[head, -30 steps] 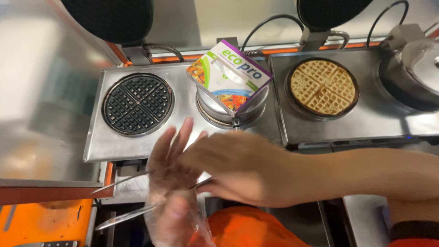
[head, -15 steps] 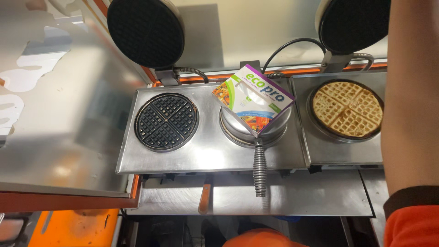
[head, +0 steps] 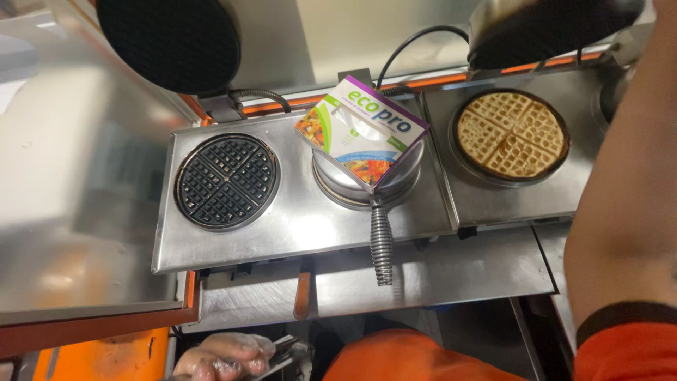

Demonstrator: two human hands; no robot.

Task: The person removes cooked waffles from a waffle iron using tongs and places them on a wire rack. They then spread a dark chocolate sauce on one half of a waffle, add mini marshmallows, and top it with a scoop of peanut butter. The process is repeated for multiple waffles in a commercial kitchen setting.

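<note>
My left hand (head: pixel 224 355), in a thin clear plastic glove, is curled at the bottom edge around metal tongs (head: pixel 283 350). My right forearm (head: pixel 624 212) in an orange sleeve rises along the right edge; its hand is out of frame at the top right, near the raised lid (head: pixel 550 28) of the right waffle iron. A golden round waffle (head: pixel 512 134) lies on that iron's lower plate. The left iron's black grid plate (head: pixel 227 180) is bare, with its lid (head: pixel 169 42) up.
A shut steel waffle iron (head: pixel 367 185) with a coiled handle (head: pixel 381 243) stands in the middle, and a colourful carton (head: pixel 361 130) rests on it. A steel shelf (head: pixel 437 271) runs below the irons. A steel surface (head: pixel 77 197) lies to the left.
My right hand left the gloved left hand and rose past the top right. The left hand sank to the bottom edge. The right iron's lid now tilts further forward.
</note>
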